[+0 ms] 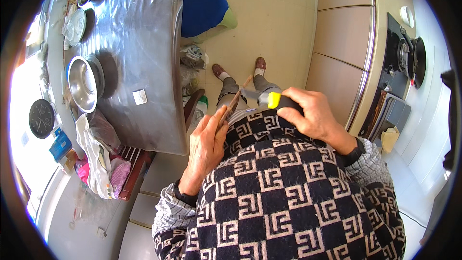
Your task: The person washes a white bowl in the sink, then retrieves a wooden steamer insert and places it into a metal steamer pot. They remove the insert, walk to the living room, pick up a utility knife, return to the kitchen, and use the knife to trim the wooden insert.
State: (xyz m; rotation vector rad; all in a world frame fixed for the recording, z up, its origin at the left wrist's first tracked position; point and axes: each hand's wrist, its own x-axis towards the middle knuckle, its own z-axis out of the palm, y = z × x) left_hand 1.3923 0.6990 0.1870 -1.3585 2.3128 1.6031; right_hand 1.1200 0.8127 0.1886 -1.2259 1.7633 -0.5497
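Observation:
My left hand is closed around a thin, flat brown wooden strip. The strip slants up and away from me, its far tip above my knees. In my right hand is a bladed tool with a black and yellow handle, gripped in a closed fist. Its grey blade points left and reaches the strip, crossing or touching its far half. Whether the blade is a knife's or a saw's is too blurred to tell. Both hands are in front of my black and beige patterned top.
To the left is a table under a shiny grey cover, with a steel basin and several bowls along its far side. A stool with a blue cover stands ahead. Bags lie beneath the table edge. Cabinets and a stove counter line the right.

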